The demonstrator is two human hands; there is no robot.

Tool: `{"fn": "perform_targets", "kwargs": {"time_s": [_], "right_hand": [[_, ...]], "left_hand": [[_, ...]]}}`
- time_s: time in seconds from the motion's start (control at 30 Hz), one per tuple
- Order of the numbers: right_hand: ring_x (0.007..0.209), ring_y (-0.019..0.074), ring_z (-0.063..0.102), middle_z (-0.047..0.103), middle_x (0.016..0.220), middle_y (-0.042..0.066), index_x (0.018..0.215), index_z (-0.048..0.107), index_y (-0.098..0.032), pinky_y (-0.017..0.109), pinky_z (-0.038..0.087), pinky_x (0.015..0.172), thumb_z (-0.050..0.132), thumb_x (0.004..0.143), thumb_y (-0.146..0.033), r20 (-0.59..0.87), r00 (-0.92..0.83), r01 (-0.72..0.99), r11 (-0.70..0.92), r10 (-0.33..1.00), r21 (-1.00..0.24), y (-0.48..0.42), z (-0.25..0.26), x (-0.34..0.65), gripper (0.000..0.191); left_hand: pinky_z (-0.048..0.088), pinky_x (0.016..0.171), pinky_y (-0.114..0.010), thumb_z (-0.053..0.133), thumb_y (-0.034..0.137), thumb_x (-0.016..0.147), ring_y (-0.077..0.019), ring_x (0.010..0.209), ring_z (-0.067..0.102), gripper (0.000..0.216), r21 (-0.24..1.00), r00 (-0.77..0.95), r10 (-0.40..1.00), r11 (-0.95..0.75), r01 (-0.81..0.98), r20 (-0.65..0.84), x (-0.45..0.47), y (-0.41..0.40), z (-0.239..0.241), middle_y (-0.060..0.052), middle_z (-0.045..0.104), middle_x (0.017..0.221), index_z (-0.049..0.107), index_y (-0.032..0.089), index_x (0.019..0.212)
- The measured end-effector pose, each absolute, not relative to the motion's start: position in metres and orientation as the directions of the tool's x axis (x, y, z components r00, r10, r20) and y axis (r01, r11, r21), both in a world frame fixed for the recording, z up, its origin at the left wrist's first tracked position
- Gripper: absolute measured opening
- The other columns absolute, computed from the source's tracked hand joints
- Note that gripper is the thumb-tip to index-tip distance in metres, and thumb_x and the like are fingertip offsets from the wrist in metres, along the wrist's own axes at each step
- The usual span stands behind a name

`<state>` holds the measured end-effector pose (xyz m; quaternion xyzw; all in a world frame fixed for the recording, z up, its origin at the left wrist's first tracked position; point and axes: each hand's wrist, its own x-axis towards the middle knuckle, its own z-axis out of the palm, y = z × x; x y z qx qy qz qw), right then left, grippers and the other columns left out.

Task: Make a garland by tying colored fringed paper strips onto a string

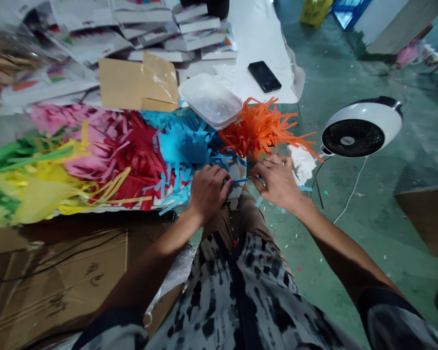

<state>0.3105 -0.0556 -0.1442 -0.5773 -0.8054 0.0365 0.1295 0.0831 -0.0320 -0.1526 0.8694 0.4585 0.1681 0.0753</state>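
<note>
Between my two hands runs a thin blue paper strip (241, 180), roughly level, just off the table's front edge. My left hand (210, 189) is closed, pinching its left end between thumb and fingers. The other end sits in the pinch of my right hand (273, 179). Right behind my left hand lies a heap of fringed blue tissue paper (186, 143). A bunch of fringed orange tissue paper (264, 127) spreads just beyond my right hand. White crumpled paper (301, 164) is beside the right hand's knuckles.
Fringed red (136, 160), pink (85, 158) and yellow paper (40, 189) covers the table's left. Behind are a clear plastic tub (213, 99), brown cardboard (120, 83), a phone (264, 76) and stacked white boxes (193, 40). A fan (363, 127) stands at right; a carton (58, 287) sits lower left.
</note>
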Motion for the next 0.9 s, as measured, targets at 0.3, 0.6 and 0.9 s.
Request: {"fn": "perform_targets", "kwargs": {"time_s": [0.3,0.6,0.9], "right_hand": [[0.103,0.0296,0.053,0.073,0.094,0.006,0.099,0.065,-0.023,0.042,0.024,0.084,0.053,0.088,-0.02,0.136,-0.241,0.933,0.268,0.961,-0.239,-0.053,-0.141,0.308,0.016],[0.102,0.0275,0.053,0.072,0.089,0.004,0.094,0.062,-0.023,0.044,0.024,0.088,0.054,0.089,-0.018,0.142,-0.323,0.913,0.348,0.936,-0.215,-0.086,-0.14,0.306,0.011],[0.107,0.0308,0.053,0.073,0.105,0.009,0.105,0.067,-0.023,0.044,0.026,0.089,0.054,0.094,-0.022,0.233,-0.202,0.962,0.237,0.951,-0.134,-0.113,-0.143,0.32,0.018]], "left_hand": [[0.041,0.077,-0.039,0.063,0.03,0.098,-0.0276,0.094,0.061,0.012,0.325,0.469,0.866,-0.499,0.803,0.171,0.077,-0.029,-0.148,-0.007,0.073,0.096,0.069,0.022,0.103],[0.049,0.086,-0.044,0.058,0.011,0.093,-0.0277,0.109,0.065,0.037,0.197,0.708,0.637,-0.769,0.608,0.305,0.062,-0.057,-0.165,-0.009,0.077,0.115,0.076,0.027,0.121],[0.043,0.106,-0.053,0.062,0.021,0.089,-0.0336,0.125,0.061,0.038,0.158,0.67,0.652,-0.748,0.645,0.355,0.061,-0.081,-0.162,-0.012,0.075,0.125,0.074,0.021,0.125]]}}
